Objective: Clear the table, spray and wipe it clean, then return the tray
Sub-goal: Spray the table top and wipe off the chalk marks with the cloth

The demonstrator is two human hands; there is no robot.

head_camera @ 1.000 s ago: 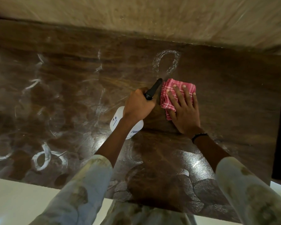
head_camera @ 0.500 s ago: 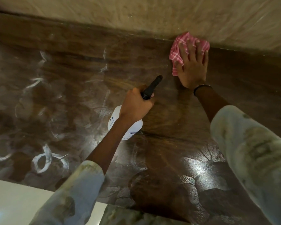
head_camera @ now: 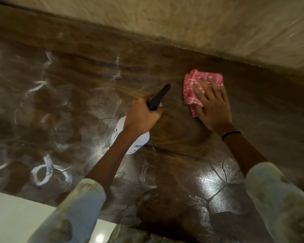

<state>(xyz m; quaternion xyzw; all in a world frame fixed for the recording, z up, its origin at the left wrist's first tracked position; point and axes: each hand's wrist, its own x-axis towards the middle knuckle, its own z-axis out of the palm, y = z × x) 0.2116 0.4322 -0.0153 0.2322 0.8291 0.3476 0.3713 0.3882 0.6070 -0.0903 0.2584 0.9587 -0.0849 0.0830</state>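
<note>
A dark brown wooden table (head_camera: 191, 144) fills the view, glossy and wet on the near right. My left hand (head_camera: 142, 116) grips the black head of a white spray bottle (head_camera: 119, 132), held over the table's middle with its nozzle pointing up and right. My right hand (head_camera: 212, 104) lies flat, fingers spread, pressing a folded pink checked cloth (head_camera: 191, 88) onto the tabletop to the right of the bottle, a little short of the far edge. No tray is in view.
White ring marks and streaks (head_camera: 42, 172) cover the left half of the table. A beige wall (head_camera: 200, 23) runs along the table's far edge. Pale floor (head_camera: 16, 216) shows at the near left.
My right hand pushed the cloth away to the far edge by the wall, then drew it back toward me. The left hand with the bottle has stayed about where it was.
</note>
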